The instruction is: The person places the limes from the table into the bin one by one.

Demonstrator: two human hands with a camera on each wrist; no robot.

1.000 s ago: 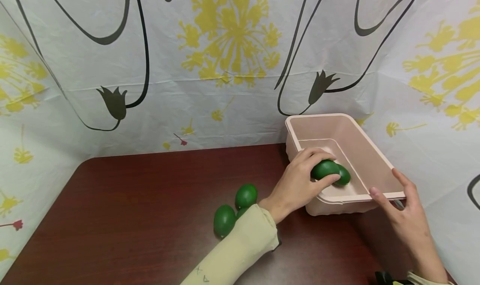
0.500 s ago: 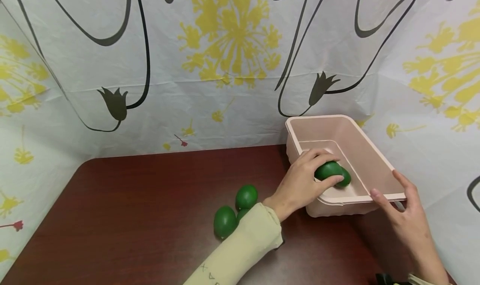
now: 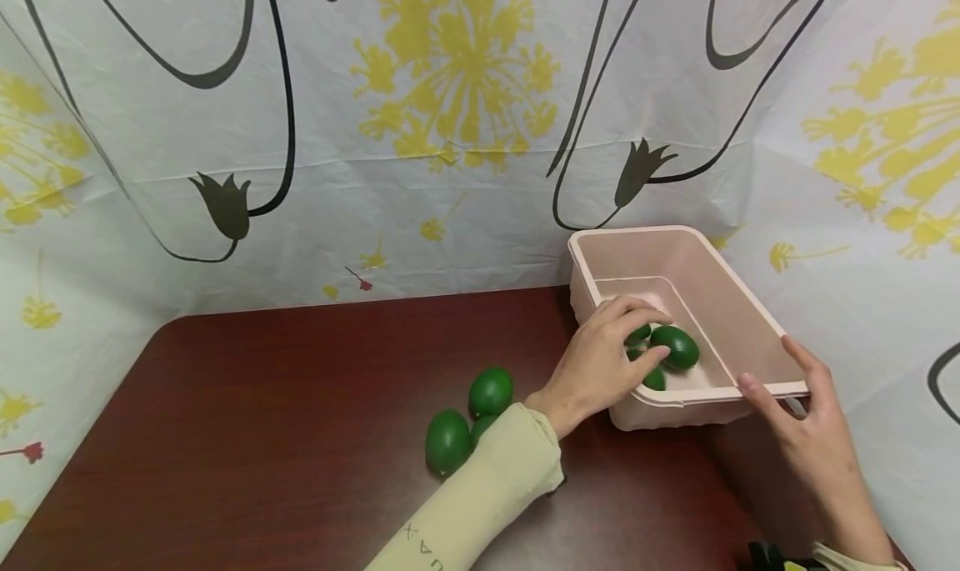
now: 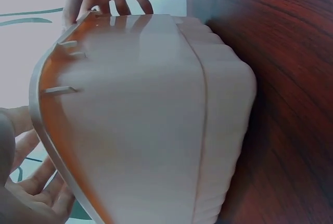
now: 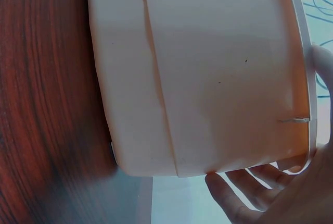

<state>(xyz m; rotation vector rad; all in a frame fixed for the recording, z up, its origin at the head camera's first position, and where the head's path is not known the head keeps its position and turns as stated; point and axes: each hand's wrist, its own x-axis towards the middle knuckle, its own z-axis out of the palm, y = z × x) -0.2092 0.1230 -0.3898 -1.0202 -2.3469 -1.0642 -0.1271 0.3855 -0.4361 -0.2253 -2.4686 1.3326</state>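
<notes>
A pale pink plastic bin [image 3: 738, 329] stands at the right on the table. Inside it lies a smooth dark green lime [image 3: 675, 348], with more limes beside it, partly hidden by my left hand [image 3: 596, 363]. That hand reaches over the bin's near left rim, its thumb and fingers spread apart and loosely curved, holding nothing. My right hand [image 3: 813, 425] grips the bin's near right corner. In the right wrist view its fingers [image 5: 229, 198] lie against the bin's outer wall, the thumb at the rim. Left of the bin, limes [image 3: 448, 442] sit on the table, one partly covered by the left sleeve.
The dark red-brown wooden table [image 3: 262, 413] extends to the left. A white cloth [image 3: 465, 246] with yellow and grey flower prints hangs behind the table and along its sides. The bin stands close to this cloth.
My left hand has let go of the lime it held, which now lies in the bin just beyond the thumb. More limes show under that hand. My right hand stays on the corner.
</notes>
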